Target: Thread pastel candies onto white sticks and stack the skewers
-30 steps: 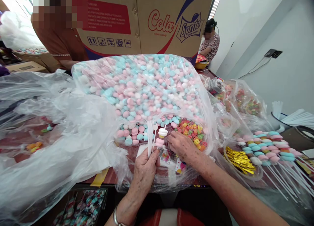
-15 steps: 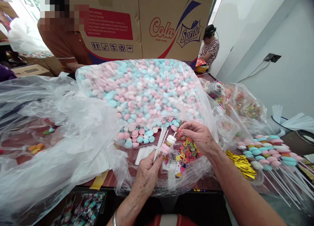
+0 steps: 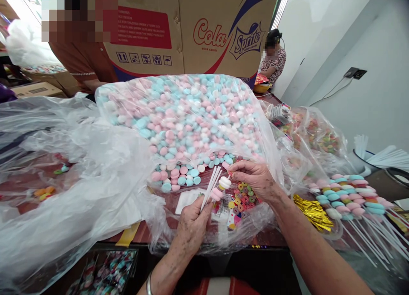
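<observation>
My left hand (image 3: 191,224) is closed round a bunch of white sticks (image 3: 211,186); one stick carries a pink, a yellow and a white candy (image 3: 222,187). My right hand (image 3: 255,177) pinches a small candy right at that stick's tip, above a heap of small coloured ring candies (image 3: 244,199). Both hands work over the open mouth of a big clear bag of pink, blue and white round candies (image 3: 185,116).
Crumpled clear plastic (image 3: 64,167) covers the left. Finished candy sticks (image 3: 351,195) and gold twist ties (image 3: 313,212) lie at the right. A Cola Sprite carton (image 3: 191,30) stands behind; a person in brown (image 3: 83,60) is beside it, another person (image 3: 273,58) farther back.
My right hand left the ring candies, rose with a small piece and came to the stick's tip. The left hand tilted the sticks to the right.
</observation>
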Demonstrator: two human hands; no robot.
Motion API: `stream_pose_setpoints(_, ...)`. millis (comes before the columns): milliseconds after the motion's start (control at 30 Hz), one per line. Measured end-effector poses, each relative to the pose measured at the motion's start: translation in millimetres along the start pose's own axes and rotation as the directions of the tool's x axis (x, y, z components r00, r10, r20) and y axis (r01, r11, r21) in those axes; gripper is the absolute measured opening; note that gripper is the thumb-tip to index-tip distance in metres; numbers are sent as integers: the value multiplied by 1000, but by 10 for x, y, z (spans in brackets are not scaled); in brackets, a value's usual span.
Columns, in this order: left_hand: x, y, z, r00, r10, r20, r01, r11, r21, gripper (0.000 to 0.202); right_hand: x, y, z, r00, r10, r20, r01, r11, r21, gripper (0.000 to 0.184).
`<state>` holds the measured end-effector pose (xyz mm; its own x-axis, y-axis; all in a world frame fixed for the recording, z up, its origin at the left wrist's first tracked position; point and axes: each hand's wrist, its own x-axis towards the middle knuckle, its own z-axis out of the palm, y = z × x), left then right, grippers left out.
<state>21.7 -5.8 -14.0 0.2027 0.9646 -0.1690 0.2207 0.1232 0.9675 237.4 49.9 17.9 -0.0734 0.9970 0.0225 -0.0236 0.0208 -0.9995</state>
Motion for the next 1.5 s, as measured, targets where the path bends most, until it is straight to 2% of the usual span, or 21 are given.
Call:
stream_pose_setpoints(400,-19,10,-10,1000,8,-5,-8,1000,-23,36,6,-38,-46,998,-66,18,68,987,-148,17)
stream_pose_setpoints(733,22,-109,-19,999,32,3,-32,999,-11,32,-8,-8,-44,1000,-13,-15,12,1000,-12,21)
stream_pose_setpoints(933,14,-82,-16,1000,15,-9,-15,999,-32,31,-9,38,-35,999,34,-16,-33,998,52,21)
stream_pose_setpoints(1100,6,-30,-15,1000,22,-6,-23,999,-23,34,-7,55,-40,998,-37,43,40,997,-59,18)
stream_pose_setpoints(1233,-1,-37,-19,1000,12,-3,-12,1000,-10,35,-6,23,-32,982,-110,152,137,974,-181,13)
stream_pose_setpoints(1333,5,-38,-19,1000,19,-25,-18,1000,14,36,-28,53,15,970,-71,233,119,974,-195,15)
stream_pose_setpoints(1500,28,9,-13,999,26,-30,-26,1000,3,37,-84,160,99,962,-46,269,88,986,-145,19)
